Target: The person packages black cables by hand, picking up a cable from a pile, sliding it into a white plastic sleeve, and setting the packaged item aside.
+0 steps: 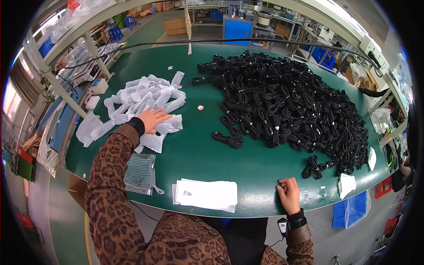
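My left hand (pixel 154 120) lies palm down with its fingers stretched over the near side of a loose heap of thin white translucent sleeves (pixel 137 98). It touches them; whether a sleeve is under the fingertips is hidden. At the table's front edge rests my right hand (pixel 290 194), its fingers loosely curled together and nothing visible in them. Between my hands, near the edge, is a stack of white printed paper slips (pixel 205 194). A big mound of bundled black cables (pixel 287 101) covers the table's right half, with a single bundle (pixel 228 139) at its near left.
The green table (pixel 190 154) has a curved-looking front edge. Beside my left forearm lies a clear bag with striped grey-green contents (pixel 140 172). Crumpled white pieces (pixel 346 184) sit at the right edge. A black cable (pixel 212 41) spans the far side, near a hanging strip (pixel 188 26).
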Action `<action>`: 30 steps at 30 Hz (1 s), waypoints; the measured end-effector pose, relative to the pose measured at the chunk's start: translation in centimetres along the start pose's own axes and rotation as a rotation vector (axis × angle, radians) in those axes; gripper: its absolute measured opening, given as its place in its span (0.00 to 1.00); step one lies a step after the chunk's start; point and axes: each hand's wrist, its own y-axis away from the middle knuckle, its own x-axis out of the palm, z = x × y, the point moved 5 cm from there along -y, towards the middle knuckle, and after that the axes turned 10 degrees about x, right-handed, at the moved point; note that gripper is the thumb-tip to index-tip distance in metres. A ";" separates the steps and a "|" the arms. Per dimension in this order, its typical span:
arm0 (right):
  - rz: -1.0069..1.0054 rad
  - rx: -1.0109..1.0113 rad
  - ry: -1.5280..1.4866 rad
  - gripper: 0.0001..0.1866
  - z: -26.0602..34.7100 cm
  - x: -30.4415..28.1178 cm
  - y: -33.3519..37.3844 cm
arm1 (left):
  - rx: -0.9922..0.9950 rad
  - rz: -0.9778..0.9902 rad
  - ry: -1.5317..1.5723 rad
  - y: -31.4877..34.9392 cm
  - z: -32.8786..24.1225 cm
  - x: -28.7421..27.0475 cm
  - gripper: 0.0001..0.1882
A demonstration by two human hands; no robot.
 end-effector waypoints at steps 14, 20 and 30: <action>0.036 -0.011 0.049 0.13 0.2 -0.2 -0.5 | 0.031 -0.218 0.359 -14.1 -9.1 -10.4 0.78; 0.057 -0.029 0.008 0.14 0.6 -0.1 -0.2 | 0.062 -0.306 0.646 -20.6 -10.1 -7.9 0.80; 0.105 -0.029 0.005 0.16 1.4 -0.2 -0.5 | 0.257 -0.459 0.748 -22.2 -18.4 -8.4 0.72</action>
